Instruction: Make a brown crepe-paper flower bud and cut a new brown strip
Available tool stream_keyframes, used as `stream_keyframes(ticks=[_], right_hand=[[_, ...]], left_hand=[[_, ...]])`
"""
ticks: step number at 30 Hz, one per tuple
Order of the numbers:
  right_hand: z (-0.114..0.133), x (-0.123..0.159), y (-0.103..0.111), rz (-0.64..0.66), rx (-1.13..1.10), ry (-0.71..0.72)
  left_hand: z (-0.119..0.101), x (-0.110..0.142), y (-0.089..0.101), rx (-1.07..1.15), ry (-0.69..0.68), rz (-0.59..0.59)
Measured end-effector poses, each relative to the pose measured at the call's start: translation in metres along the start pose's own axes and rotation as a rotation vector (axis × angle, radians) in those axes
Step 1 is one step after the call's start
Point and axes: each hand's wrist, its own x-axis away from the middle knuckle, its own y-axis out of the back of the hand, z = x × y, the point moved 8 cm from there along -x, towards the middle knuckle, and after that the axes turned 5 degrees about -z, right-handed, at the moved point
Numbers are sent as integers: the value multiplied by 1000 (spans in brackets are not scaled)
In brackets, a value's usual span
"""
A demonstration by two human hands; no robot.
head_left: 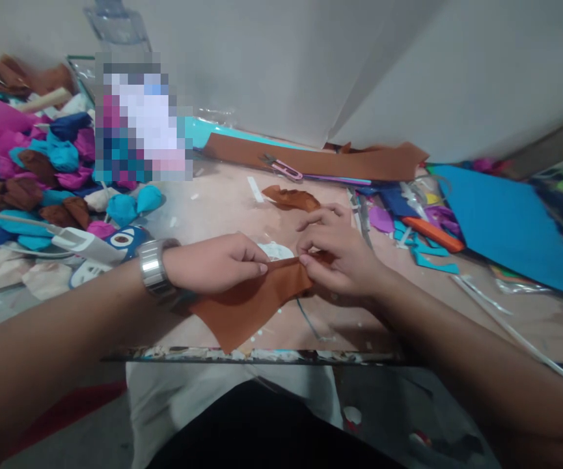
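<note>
A piece of brown crepe-like sheet point(247, 306) hangs between my two hands over the front of the table, its lower corner pointing down. My left hand point(217, 260), with a metal band at the wrist, pinches the upper edge between thumb and fingers. Close by on the right, my right hand point(334, 254) grips the same edge, where the sheet is gathered and folded. Just beyond the hands lies a crumpled brown piece point(291, 197). A white patch point(276, 251) shows partly behind the sheet.
Colourful wrapped bundles point(61, 150) pile up at left, beside a white charger point(73, 242). Pink-handled thread snips point(286, 170) rest on a long brown strip point(242, 153). An orange cutter point(435, 234), blue scraps and a blue sheet point(500, 221) lie at right.
</note>
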Motion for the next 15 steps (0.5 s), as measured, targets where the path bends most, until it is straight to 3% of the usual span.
stream_keyframes(ticks=[3,7,12,15], right_hand=[[-8,-2,8,-19,20,13],[-14,-4,13,-15,33,2],[-4,-2,5,-6,3,9],[6,0,-5,48,-1,3]], left_hand=[[7,0,4,60,47,-16],[12,0,17,-17,61,-142],[2,0,7,-40,39,-42],[-6,-1,1,-78,-28,-45]])
